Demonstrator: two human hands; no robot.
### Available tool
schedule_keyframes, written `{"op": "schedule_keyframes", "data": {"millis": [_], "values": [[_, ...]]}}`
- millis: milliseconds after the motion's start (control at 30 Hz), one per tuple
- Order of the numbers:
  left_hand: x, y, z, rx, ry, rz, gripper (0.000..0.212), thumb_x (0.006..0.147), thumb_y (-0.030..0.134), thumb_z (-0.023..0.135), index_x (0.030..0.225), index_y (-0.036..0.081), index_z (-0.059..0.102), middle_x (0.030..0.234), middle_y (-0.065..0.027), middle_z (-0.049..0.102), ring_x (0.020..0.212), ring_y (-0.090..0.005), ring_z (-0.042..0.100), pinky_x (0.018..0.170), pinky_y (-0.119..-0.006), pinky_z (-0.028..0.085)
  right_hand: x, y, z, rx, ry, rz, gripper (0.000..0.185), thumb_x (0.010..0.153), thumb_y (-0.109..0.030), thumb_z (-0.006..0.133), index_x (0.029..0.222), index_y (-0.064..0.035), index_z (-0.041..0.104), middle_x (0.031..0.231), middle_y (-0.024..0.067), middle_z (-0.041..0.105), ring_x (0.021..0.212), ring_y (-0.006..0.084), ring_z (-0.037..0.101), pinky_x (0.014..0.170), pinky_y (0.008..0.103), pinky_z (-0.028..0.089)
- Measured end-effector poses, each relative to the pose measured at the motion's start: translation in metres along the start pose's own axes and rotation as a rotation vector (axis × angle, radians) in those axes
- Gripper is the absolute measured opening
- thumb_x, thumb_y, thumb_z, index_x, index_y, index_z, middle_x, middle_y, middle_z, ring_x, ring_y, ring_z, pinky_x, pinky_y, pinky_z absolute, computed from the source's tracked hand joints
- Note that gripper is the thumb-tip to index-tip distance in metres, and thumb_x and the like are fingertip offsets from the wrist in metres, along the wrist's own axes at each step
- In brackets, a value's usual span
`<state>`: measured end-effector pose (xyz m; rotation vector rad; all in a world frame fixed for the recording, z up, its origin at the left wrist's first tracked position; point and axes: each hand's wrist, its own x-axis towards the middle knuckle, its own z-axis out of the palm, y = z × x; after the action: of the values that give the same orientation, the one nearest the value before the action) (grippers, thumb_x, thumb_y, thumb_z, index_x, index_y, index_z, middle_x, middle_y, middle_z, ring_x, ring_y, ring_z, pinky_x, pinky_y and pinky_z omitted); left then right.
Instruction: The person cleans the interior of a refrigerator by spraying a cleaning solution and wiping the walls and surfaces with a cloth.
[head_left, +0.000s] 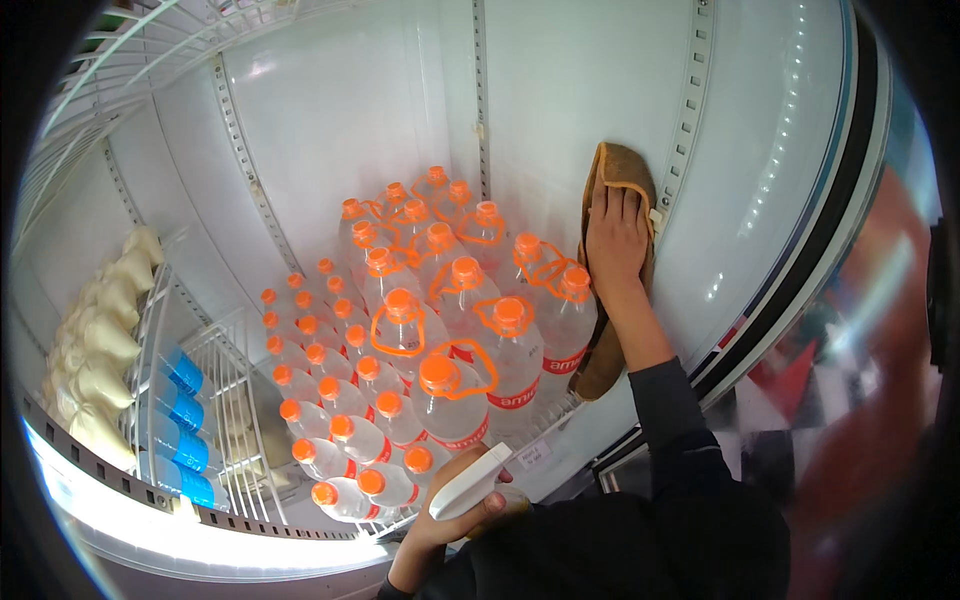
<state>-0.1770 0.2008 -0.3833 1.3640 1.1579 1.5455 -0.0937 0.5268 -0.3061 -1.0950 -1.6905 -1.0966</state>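
My right hand (619, 236) presses a brown cloth with orange edging (630, 163) flat against the white inner side wall (570, 97) of a display fridge. The cloth hangs down beside the large bottles. Low in the view, my left hand (450, 499) grips a spray bottle by its neck, below the white trigger head (471, 480); my sleeve hides most of its body. Just beyond that hand stand clear plastic bottles with orange caps and red labels. The large ones (452, 405) have orange carrying loops, and smaller ones (360, 439) stand to their left.
Plump cream-coloured pouches (101, 337) lie on a wire rack at the left, near bottles with blue labels (187, 412). A wire shelf (142, 45) hangs at upper left. Slotted metal rails (686, 112) line the walls. A bright light strip (225, 551) edges the fridge's front.
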Motion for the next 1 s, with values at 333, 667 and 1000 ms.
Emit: {"op": "schedule_keyframes", "data": {"millis": [333,667,1000], "values": [[0.001,-0.004,-0.003,0.029,-0.018,0.023,0.033,0.075,0.022,0.066,0.097,0.000,0.055,0.086,-0.0092,0.054,0.082,-0.0216,0.051,0.074,-0.031,0.039,-0.015,0.000,-0.009,0.134,-0.104,0.056,0.036,0.080,-0.009,0.048,0.115,-0.0002,0.049,0.112,0.0103,0.052,0.102,0.0247,0.053,0.084,0.0326,0.045],[-0.002,-0.003,-0.006,0.040,-0.021,0.029,0.031,0.076,0.023,0.065,0.094,0.000,0.056,0.086,-0.0100,0.053,0.081,-0.0233,0.051,0.073,-0.031,0.039,-0.052,0.013,-0.015,0.289,-0.203,-0.106,0.031,0.074,-0.005,0.053,0.103,0.0025,0.057,0.106,0.0120,0.055,0.100,0.0250,0.054,0.083,0.0325,0.045],[-0.005,-0.001,-0.007,0.048,-0.033,0.046,0.031,0.076,0.025,0.064,0.092,0.000,0.056,0.083,-0.0100,0.051,0.080,-0.0233,0.050,0.072,-0.031,0.039,-0.041,0.030,-0.032,0.320,-0.834,-0.300,0.028,0.069,-0.008,0.056,0.095,-0.0042,0.064,0.096,0.0075,0.059,0.091,0.0215,0.057,0.077,0.0303,0.047]]}}
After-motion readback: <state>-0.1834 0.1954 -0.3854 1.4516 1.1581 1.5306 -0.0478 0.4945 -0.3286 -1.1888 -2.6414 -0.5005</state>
